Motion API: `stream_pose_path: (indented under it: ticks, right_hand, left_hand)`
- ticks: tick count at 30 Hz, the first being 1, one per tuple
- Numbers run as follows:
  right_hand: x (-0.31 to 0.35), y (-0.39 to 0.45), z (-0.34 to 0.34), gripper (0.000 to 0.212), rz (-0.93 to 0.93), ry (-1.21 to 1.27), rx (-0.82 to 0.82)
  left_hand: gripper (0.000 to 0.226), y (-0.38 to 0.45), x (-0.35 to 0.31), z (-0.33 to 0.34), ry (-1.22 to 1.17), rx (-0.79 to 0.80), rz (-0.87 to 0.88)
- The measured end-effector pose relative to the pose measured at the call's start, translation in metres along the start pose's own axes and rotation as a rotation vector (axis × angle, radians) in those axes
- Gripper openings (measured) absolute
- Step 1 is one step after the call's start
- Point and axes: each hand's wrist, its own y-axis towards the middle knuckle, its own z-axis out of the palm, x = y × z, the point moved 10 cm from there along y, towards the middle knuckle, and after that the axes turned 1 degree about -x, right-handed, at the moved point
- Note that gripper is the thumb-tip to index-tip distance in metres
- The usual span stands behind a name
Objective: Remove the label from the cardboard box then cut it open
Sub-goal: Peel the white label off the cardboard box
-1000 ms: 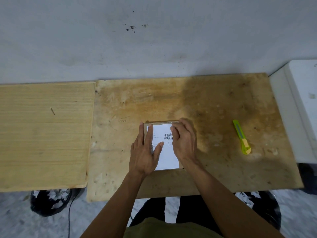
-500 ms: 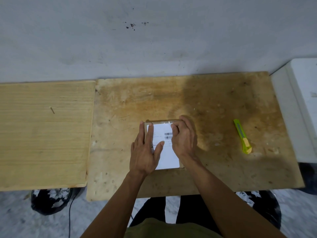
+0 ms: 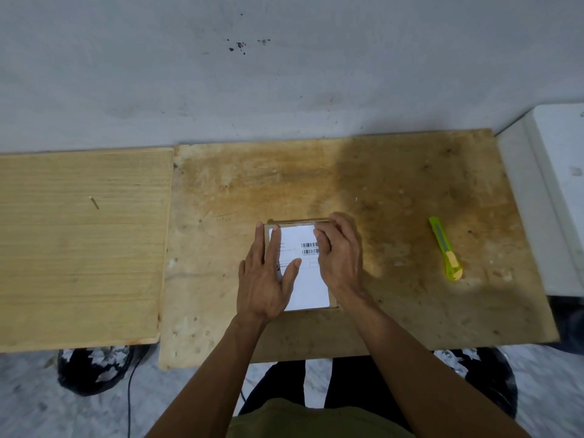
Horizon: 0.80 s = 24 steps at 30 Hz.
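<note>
A small flat brown cardboard box (image 3: 272, 227) lies near the front middle of the stained plywood table (image 3: 379, 191), with a white rectangular paper label (image 3: 308, 279) printed with barcodes covering most of its top face. The left hand (image 3: 264, 276) lies flat on the left part of the box, its fingers straight and pointing away from the person, the thumb spread out across the label; it presses down and grips nothing. The right hand (image 3: 341, 257) rests on the right side of the box with its fingers curled at the label's far right corner; whether they have hold of the label's edge cannot be told. The label lies flat, still stuck to the box.

A yellow-green plastic utility knife (image 3: 445, 249) lies on the table well apart to the right of the box, untouched. A lighter wooden board (image 3: 79, 248) sits just beside the table on the left, and a white block (image 3: 556, 184) stands at its right edge. A grey wall (image 3: 284, 74) rises behind.
</note>
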Motion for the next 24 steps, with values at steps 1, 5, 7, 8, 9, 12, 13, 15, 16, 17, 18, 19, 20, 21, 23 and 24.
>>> stream_pose_path:
  ticks: [1,5,7,8,9,12,13,15,16,17,18,19,20,21,23,24]
  right_hand:
    - [0.0,0.001,0.001,0.013,-0.005,-0.003,0.011]
    - [-0.005,0.007,0.009,0.013,0.025,-0.03,0.124]
    - [-0.007,0.009,0.013,0.012,0.057,-0.041,0.161]
    - [-0.007,0.009,0.013,0.01,0.064,-0.042,0.161]
    - [-0.005,0.009,0.012,0.009,0.06,-0.039,0.153]
    - [0.0,0.006,0.004,0.005,0.042,-0.009,0.09]
    - [-0.002,0.003,0.002,0.006,0.057,-0.001,0.069]
    - [-0.007,-0.006,0.0,0.014,0.117,0.009,0.034]
    - [-0.009,-0.01,-0.001,0.016,0.155,0.021,0.01]
    - [-0.011,-0.015,-0.002,0.017,0.196,0.045,-0.019]
    - [-0.013,-0.02,-0.003,0.017,0.241,0.072,-0.048]
    - [-0.015,-0.024,-0.004,0.017,0.285,0.098,-0.072]
    - [-0.016,-0.027,-0.003,0.017,0.326,0.121,-0.086]
    - [-0.017,-0.03,-0.002,0.018,0.357,0.137,-0.1]
    - [-0.018,-0.034,-0.003,0.021,0.411,0.156,-0.122]
    - [-0.019,-0.034,-0.003,0.022,0.438,0.169,-0.123]
  left_hand:
    - [0.074,0.0,0.0,0.0,0.0,-0.002,0.001]
    - [0.074,0.0,-0.001,0.0,0.0,-0.001,0.006]
    - [0.074,0.001,-0.001,0.0,0.003,-0.001,0.002]
    - [0.074,0.001,-0.001,0.0,-0.001,-0.001,0.0]
    - [0.074,0.001,-0.001,0.0,-0.003,-0.002,0.001]
    - [0.073,0.0,-0.001,0.0,0.005,-0.005,0.004]
    - [0.073,0.0,-0.001,0.0,0.001,-0.006,0.005]
    - [0.073,0.0,-0.001,-0.001,-0.004,-0.012,0.011]
    - [0.073,0.0,-0.001,-0.001,-0.004,-0.013,0.011]
    - [0.074,0.0,-0.001,-0.001,-0.005,-0.011,0.008]
    - [0.074,-0.001,-0.001,-0.001,-0.007,-0.009,0.006]
    - [0.074,-0.001,-0.001,0.0,-0.007,-0.008,0.007]
    - [0.074,-0.001,-0.001,0.0,-0.005,-0.01,0.009]
    - [0.074,-0.001,0.0,0.0,-0.003,-0.01,0.01]
    - [0.075,-0.001,0.0,0.0,-0.002,-0.005,0.008]
    - [0.075,-0.001,0.0,0.0,0.0,-0.003,0.009]
